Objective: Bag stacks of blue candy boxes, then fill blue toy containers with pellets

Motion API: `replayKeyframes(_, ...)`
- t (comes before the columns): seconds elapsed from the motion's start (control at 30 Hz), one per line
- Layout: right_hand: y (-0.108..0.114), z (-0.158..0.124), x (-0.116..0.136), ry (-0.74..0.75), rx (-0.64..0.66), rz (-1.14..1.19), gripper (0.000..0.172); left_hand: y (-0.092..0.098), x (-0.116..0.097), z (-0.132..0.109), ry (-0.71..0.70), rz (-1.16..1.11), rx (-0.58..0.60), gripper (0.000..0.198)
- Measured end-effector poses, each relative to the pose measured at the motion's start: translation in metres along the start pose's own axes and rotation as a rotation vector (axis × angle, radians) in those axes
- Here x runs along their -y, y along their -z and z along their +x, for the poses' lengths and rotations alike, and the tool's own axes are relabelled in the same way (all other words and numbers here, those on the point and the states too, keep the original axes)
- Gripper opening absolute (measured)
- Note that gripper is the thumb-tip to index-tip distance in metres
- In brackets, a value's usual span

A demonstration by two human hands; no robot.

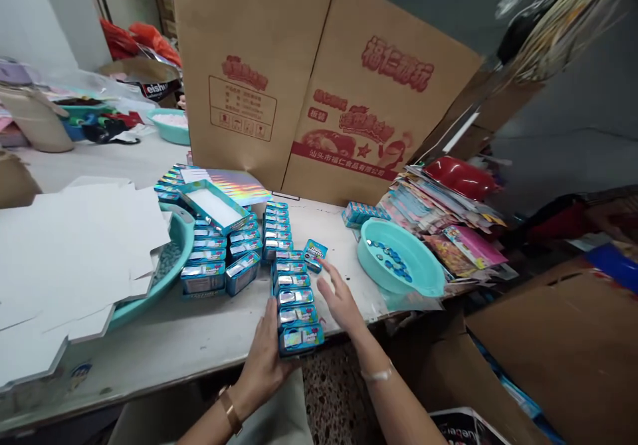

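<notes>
A row of small blue boxes [298, 315] with shiny windows juts over the front edge of the table. My left hand [264, 347] grips its near end from the left, thumb along the side and the other fingers hidden behind or under the boxes. To the right of the row, my right hand [340, 299] has its fingers stretched and apart, with nothing seen in them. Its fingertips are close to a single blue box [316, 254] lying turned on the table; I cannot tell whether they touch. Another row of blue boxes [277, 226] stands just behind.
On the left are stacked blue boxes [203, 277], an open display tray [214, 206], a teal basin [185, 232] of grey pieces and white card sheets [74, 252]. A teal bowl [369, 259] of blue round pieces stands right. A big carton [249, 40] rises behind.
</notes>
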State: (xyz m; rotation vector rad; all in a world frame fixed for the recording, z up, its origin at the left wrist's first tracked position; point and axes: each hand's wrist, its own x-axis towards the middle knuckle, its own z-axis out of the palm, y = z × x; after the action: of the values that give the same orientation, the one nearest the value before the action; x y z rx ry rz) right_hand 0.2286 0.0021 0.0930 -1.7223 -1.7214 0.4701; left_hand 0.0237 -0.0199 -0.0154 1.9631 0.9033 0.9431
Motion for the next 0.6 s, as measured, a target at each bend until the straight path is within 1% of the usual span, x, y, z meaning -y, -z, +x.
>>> replayKeyframes(0.03, 0.0, 0.017, -0.015, -0.07, -0.068, -0.081, 0.06, 0.001, 0.0, 0.001, -0.007, 0.015, 0.003, 0.114)
replayKeyframes(0.07, -0.001, 0.036, -0.03, -0.132, -0.074, -0.188, 0.068, 0.003, 0.0, 0.002, -0.011, 0.032, 0.001, 0.109)
replayKeyframes(0.1, -0.002, 0.054, -0.043, -0.181, -0.046, -0.291, 0.079, 0.003, 0.0, 0.001, -0.019, 0.049, -0.008, 0.105)
replayKeyframes(0.13, -0.005, 0.072, -0.054, -0.218, 0.014, -0.38, 0.091, 0.004, 0.0, 0.0, -0.026, 0.063, -0.016, 0.102)
replayKeyframes(0.17, -0.007, 0.089, -0.063, -0.242, 0.091, -0.444, 0.1, 0.003, -0.001, -0.002, -0.03, 0.074, -0.018, 0.1)
replayKeyframes(0.2, -0.009, 0.103, -0.069, -0.251, 0.167, -0.481, 0.105, 0.001, -0.001, -0.004, -0.029, 0.082, -0.013, 0.099)
replayKeyframes(0.27, -0.01, 0.12, -0.074, -0.241, 0.268, -0.516, 0.105, -0.005, 0.002, -0.009, -0.02, 0.091, -0.001, 0.1)
replayKeyframes(0.3, -0.009, 0.122, -0.075, -0.237, 0.276, -0.534, 0.102, -0.009, 0.004, -0.01, -0.016, 0.096, 0.003, 0.103)
replayKeyframes(0.37, -0.001, 0.11, -0.074, -0.232, 0.201, -0.611, 0.093, -0.02, 0.011, -0.01, -0.014, 0.115, 0.003, 0.113)
replayKeyframes(0.43, 0.014, 0.078, -0.075, -0.225, 0.071, -0.733, 0.085, -0.032, 0.019, -0.004, -0.018, 0.144, -0.005, 0.119)
replayKeyframes(0.47, 0.022, 0.055, -0.076, -0.205, 0.006, -0.793, 0.082, -0.039, 0.023, 0.001, -0.025, 0.157, -0.009, 0.119)
replayKeyframes(0.53, 0.04, 0.001, -0.083, -0.173, -0.088, -0.867, 0.081, -0.051, 0.028, 0.017, -0.045, 0.176, -0.017, 0.115)
replayKeyframes(0.6, 0.051, -0.058, -0.095, -0.169, -0.165, -0.851, 0.083, -0.063, 0.03, 0.039, -0.053, 0.185, -0.015, 0.114)
